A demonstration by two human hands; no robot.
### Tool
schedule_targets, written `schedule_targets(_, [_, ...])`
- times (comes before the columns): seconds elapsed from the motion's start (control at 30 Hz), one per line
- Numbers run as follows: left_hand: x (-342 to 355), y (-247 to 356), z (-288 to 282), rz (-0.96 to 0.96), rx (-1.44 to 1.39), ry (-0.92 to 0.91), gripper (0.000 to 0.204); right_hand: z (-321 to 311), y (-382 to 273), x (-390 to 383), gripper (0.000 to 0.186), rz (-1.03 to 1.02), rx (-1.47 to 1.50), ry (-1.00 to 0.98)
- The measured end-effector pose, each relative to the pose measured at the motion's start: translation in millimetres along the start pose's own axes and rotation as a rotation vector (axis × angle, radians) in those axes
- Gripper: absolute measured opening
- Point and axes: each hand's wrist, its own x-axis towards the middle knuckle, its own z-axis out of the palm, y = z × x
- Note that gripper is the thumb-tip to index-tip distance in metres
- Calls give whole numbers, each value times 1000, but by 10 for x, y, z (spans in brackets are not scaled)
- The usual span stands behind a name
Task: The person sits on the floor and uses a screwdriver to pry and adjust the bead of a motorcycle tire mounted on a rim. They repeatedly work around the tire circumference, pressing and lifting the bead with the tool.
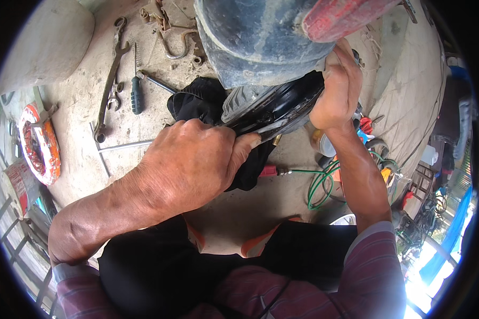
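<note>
Rough, stained concrete floor [85,95] forms the work surface, with tools scattered on it: a long open-ended spanner [110,85], a dark-handled screwdriver [137,94], a bent steel hook [176,47] and a thin rod [125,145]. A green hose [320,183] is coiled to the right, and an orange ring [40,143] lies at the far left.

A small wheel is held between the knees, close under a blue-grey mudguard [255,37]. The knobbly grey tyre [242,101] is seated against a glossy black rim [287,103]. A flat metal lever [271,127] is wedged at the rim's edge.

The left hand [189,159] is closed tightly, thumb pressed down on the lever (its fingers are curled under and hidden). The right hand [336,87] is clamped over the upper rim and tyre edge, fingers wrapped.

The step is judged to be levering the tyre bead at the rim. The lever tip is best kept shallow, so nothing beneath is pinched, and the right hand's counter-pressure held firm. Black rubber or cloth [199,98] hangs behind; which it is cannot be told.
</note>
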Motion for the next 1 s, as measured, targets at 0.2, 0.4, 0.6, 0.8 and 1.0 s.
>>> schedule_targets(0.2, [200, 74, 38, 180, 107, 179, 49, 15, -62, -5, 18, 110, 59, 32])
schedule_targets(0.4, [107, 126, -72, 73, 22, 80, 45, 71, -52, -27, 12, -102, -4, 37])
schedule_targets(0.6, [-137, -80, -92, 146, -323, 3, 28, -6, -70, -4, 24, 161, 89, 14])
schedule_targets(0.8, [-246, -441, 102, 238, -503, 113, 37, -203, -31, 55, 34, 272, 149, -158])
schedule_targets(1.0, [-298, -491, 124, 303, -506, 107, 44, -102, 75, -96, 46, 170, 30, -82])
